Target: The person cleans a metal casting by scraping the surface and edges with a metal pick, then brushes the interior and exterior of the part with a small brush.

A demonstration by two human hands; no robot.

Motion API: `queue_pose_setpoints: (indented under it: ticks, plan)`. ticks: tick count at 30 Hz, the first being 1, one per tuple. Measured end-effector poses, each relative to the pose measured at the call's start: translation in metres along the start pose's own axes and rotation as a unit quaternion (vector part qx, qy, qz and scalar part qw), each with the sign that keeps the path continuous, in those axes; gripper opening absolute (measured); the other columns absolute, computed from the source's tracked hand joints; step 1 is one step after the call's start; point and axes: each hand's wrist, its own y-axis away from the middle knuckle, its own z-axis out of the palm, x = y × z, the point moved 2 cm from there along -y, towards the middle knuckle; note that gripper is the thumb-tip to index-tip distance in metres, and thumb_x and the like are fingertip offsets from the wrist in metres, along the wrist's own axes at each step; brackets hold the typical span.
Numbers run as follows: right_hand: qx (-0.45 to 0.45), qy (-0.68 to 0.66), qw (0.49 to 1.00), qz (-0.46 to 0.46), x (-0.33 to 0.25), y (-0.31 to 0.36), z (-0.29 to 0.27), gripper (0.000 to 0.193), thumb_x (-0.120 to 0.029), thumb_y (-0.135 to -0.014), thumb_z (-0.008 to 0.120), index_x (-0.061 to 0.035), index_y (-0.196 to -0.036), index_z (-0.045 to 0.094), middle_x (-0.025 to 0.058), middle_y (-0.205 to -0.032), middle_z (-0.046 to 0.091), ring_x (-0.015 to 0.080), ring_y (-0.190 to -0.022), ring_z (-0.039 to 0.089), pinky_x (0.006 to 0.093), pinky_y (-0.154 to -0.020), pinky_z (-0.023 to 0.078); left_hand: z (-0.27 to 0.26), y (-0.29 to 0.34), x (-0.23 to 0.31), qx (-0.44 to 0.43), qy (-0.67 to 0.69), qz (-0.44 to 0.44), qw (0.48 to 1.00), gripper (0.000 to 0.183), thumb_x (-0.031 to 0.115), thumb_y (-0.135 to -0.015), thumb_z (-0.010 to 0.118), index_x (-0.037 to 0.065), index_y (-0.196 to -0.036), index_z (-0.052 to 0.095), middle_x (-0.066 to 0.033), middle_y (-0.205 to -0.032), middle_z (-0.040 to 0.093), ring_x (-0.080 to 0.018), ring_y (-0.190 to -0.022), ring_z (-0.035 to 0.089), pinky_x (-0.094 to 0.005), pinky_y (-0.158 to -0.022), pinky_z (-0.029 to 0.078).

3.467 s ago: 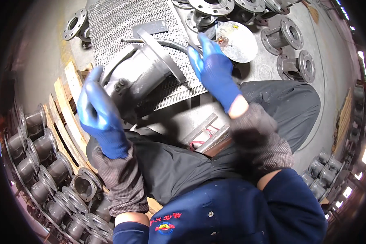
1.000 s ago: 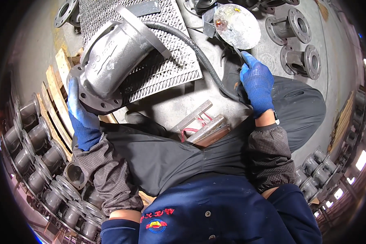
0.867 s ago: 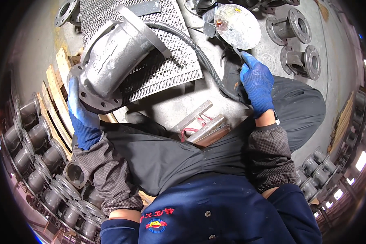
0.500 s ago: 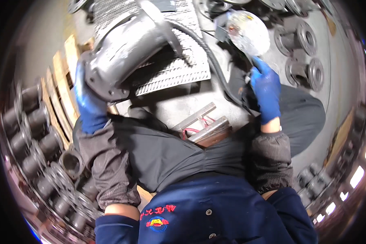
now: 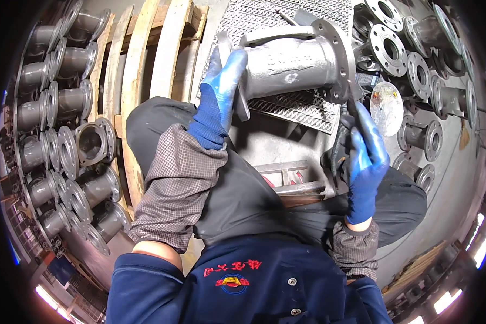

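A grey cast flanged pipe (image 5: 291, 65) lies tilted over a ridged metal plate (image 5: 308, 114). My left hand (image 5: 221, 89) is closed on the flange at its left end, thumb and fingers along the rim. At the other end, my right hand (image 5: 364, 156) is closed round a slim dark tool (image 5: 350, 120) whose tip reaches the right flange. The tool's exact kind is hard to make out, since the fingers cover part of it.
Rows of flanged pipes (image 5: 73, 105) stand at the left beside a wooden pallet (image 5: 137, 65). More flanged castings (image 5: 387, 49) and a round whitish disc (image 5: 386, 109) are at the right. A metal frame (image 5: 299, 188) lies between my legs, near a dark hose (image 5: 338, 146).
The pipe has shifted right in view and turned more level. My right hand has come up to its right flange from beside the hose. The view has swung left.
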Motion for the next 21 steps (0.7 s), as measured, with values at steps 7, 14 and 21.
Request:
queue_pose_setpoints:
  ticks: [7, 14, 21]
  plan:
    - [-0.050, 0.018, 0.998, -0.038, -0.006, -0.010, 0.031, 0.039, 0.010, -0.077, 0.052, 0.0023, -0.114, 0.062, 0.0135, -0.111, 0.065, 0.0218, -0.100, 0.062, 0.0295, -0.090, 0.046, -0.004, 0.009, -0.010, 0.007, 0.023, 0.002, 1.000, 0.044, 0.011, -0.091, 0.056, 0.009, -0.133, 0.041, -0.0068, -0.112, 0.054, -0.0147, -0.099, 0.054, -0.0265, -0.086, 0.046]
    - [-0.055, 0.113, 0.989, -0.078, -0.012, -0.024, 0.042, 0.039, 0.009, -0.074, 0.055, -0.0014, -0.110, 0.065, 0.0121, -0.102, 0.067, 0.0251, -0.089, 0.063, 0.0317, -0.080, 0.049, -0.002, 0.010, -0.016, 0.028, 0.160, -0.093, 0.982, 0.061, 0.008, -0.089, 0.058, 0.014, -0.141, 0.026, -0.0059, -0.112, 0.050, -0.0138, -0.093, 0.054, -0.0255, -0.074, 0.053]
    - [-0.094, 0.140, 0.984, -0.054, -0.005, -0.023, 0.048, 0.039, 0.008, -0.075, 0.054, -0.0002, -0.112, 0.063, 0.0123, -0.109, 0.066, 0.0241, -0.095, 0.061, 0.0312, -0.086, 0.047, -0.006, 0.013, -0.012, 0.014, 0.012, -0.119, 0.993, 0.079, 0.023, -0.089, 0.060, 0.010, -0.147, 0.008, -0.0097, -0.099, 0.056, -0.0132, -0.083, 0.056, -0.0230, -0.062, 0.052]
